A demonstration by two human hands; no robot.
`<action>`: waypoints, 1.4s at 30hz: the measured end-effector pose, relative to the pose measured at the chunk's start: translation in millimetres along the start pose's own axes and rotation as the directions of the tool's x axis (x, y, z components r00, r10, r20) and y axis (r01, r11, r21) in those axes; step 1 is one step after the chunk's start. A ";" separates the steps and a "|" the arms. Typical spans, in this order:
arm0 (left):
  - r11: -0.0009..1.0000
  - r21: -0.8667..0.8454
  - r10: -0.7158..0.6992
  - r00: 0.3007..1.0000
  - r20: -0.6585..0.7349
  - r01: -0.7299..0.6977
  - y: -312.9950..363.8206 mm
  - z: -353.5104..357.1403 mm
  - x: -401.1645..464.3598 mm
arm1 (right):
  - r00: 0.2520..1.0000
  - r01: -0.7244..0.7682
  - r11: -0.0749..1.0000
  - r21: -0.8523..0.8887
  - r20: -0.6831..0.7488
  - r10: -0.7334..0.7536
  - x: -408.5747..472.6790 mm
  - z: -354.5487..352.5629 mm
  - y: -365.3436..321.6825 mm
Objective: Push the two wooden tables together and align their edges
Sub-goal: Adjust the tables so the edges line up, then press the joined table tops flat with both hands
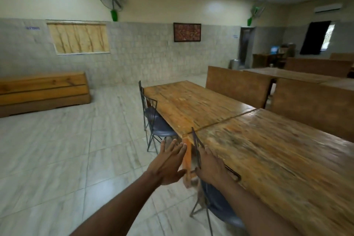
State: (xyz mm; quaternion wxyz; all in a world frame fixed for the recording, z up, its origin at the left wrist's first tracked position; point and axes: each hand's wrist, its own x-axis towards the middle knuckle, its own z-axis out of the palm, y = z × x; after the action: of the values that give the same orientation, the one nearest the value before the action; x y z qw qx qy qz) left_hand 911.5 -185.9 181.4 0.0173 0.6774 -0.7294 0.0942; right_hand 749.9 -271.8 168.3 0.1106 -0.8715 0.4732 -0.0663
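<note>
Nothing here can be read. A small blue-lettered label (33,28) sits on the tiled wall at upper left, beside the boarded window, but its letters are blurred beyond making out. A second small sign (235,36) hangs on the wall next to the far doorway, and its blue marks are just as unclear. The framed picture (187,32) on the wall shows a pattern and no legible words

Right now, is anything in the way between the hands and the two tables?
Yes. A chair sits at the near table, its back between the hands and the table edge. The right hand is at that back; the left hand hangs open beside it.
</note>
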 end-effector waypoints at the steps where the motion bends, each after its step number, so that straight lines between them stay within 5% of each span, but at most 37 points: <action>1: 1.000 0.007 -0.002 1.000 0.015 0.002 -18.5 8.4 11.6 | 1.000 -0.002 1.000 0.012 0.009 0.002 21.7 12.1 -3.9; 9: 0.999 0.000 0.035 0.985 0.171 -0.035 -181.4 77.6 163.3 | 0.976 -0.123 0.988 0.090 0.191 0.104 242.6 85.8 -23.9; 19: 0.975 -0.121 0.213 0.938 0.274 -0.186 -280.1 166.0 340.4 | 0.957 -0.260 0.945 0.200 0.186 0.224 424.5 134.2 -17.9; 26: 0.879 -0.220 0.477 0.784 0.396 -0.424 -307.8 283.0 463.0 | 0.844 -0.536 0.814 0.223 0.152 0.514 510.1 192.2 25.1; 32: 0.719 -0.375 0.691 0.659 0.297 -0.585 -315.2 379.9 539.9 | 0.676 -0.736 0.657 0.162 0.124 0.726 572.6 233.7 82.6; 38: 0.638 -0.387 0.733 0.679 0.039 -0.666 -312.8 426.5 562.0 | 0.633 -0.737 0.665 0.121 -0.224 0.741 588.9 270.1 95.0; 42: 0.575 -0.409 0.760 0.647 -0.053 -0.709 -311.7 439.8 571.1 | 0.629 -0.741 0.664 0.100 -0.242 0.739 591.8 277.7 100.7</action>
State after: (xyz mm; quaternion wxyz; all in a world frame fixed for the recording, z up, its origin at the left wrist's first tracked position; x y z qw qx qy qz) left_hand 1218.9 -839.3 -127.5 0.0654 0.2994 -0.9467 -0.0994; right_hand 1051.0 -785.6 -119.6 0.0608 -0.5842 0.7993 -0.1272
